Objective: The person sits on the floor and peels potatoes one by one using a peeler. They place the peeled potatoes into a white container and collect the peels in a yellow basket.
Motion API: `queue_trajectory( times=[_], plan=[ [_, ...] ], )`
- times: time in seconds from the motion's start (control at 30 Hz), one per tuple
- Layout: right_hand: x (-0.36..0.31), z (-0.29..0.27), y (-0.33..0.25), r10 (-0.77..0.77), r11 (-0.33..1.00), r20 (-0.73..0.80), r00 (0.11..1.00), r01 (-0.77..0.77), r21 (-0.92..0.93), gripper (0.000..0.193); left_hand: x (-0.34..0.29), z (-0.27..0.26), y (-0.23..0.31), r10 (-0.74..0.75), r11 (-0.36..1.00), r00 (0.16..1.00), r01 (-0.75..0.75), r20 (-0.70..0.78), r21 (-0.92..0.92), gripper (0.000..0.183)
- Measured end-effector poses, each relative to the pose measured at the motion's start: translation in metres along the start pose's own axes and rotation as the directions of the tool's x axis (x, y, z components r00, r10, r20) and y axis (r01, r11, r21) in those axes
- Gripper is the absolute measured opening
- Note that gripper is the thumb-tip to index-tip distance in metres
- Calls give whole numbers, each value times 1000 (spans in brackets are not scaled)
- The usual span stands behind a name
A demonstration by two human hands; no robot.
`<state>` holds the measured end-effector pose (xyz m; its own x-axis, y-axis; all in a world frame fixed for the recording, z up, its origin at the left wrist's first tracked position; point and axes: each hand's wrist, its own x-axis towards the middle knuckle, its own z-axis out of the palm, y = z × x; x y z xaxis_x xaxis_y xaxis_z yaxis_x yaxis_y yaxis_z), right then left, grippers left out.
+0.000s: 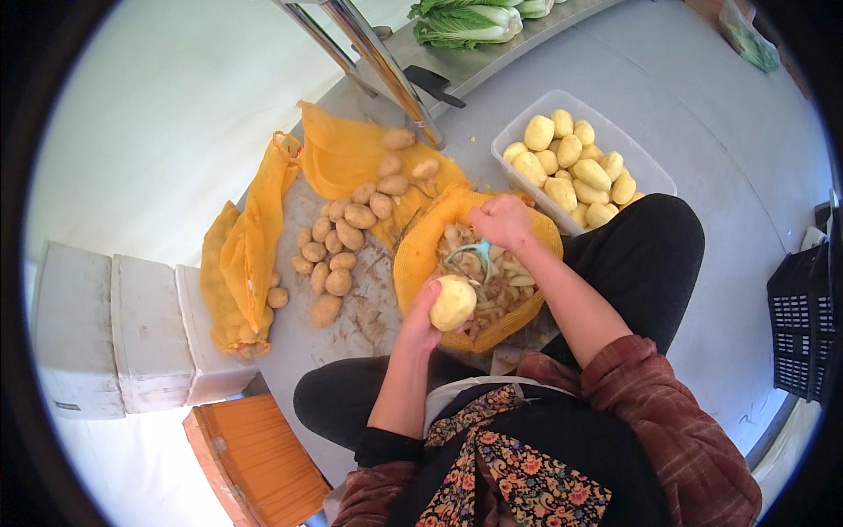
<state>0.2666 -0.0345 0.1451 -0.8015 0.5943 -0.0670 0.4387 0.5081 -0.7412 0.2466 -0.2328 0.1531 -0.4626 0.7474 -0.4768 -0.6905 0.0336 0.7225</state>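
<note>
My left hand (pixel 423 314) is closed around a peeled, pale yellow potato (pixel 454 303). Just above and to the right of it, my right hand (pixel 503 221) grips a light-blue peeler (pixel 479 253), whose head points down toward the potato. Both hands are over a yellow mesh bag (pixel 411 274), spread open like a basin and filled with potato peelings (pixel 499 303). To its left, several unpeeled brown potatoes (pixel 349 234) lie loose on the floor. Beyond my right knee a clear plastic tub (pixel 518 132) holds several peeled potatoes (pixel 593 174).
Yellow mesh sacks (pixel 250 263) lie at the left, next to white boxes (pixel 145 334) and an orange wooden box (pixel 263 461). A metal table leg (pixel 378 57) and a shelf with cabbages (pixel 474 26) and a black cleaver (pixel 430 83) stand at the back. A black crate (pixel 801 316) is at right.
</note>
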Motion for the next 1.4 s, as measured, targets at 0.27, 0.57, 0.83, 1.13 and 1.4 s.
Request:
queue_trajectory(
  times=[0.27,0.57,0.83,1.13,1.4],
  plan=[
    [1,-12,2,5,997,11,1000,-6,81,33,2,-3,5,-67,960,996,83,66,-268,54],
    [7,-8,4,14,1000,-87,996,-12,14,32,1,2,3,-51,950,980,107,192,-294,56],
    [-4,-5,-7,-104,972,62,993,89,218,35,7,0,4,-144,945,987,158,68,-286,49],
    [4,-13,0,13,995,45,999,-17,102,34,5,-3,5,-78,937,991,110,110,-331,47],
    [5,-1,7,34,996,23,999,-32,-82,33,3,-4,0,-46,994,992,57,118,-95,48]
  ],
)
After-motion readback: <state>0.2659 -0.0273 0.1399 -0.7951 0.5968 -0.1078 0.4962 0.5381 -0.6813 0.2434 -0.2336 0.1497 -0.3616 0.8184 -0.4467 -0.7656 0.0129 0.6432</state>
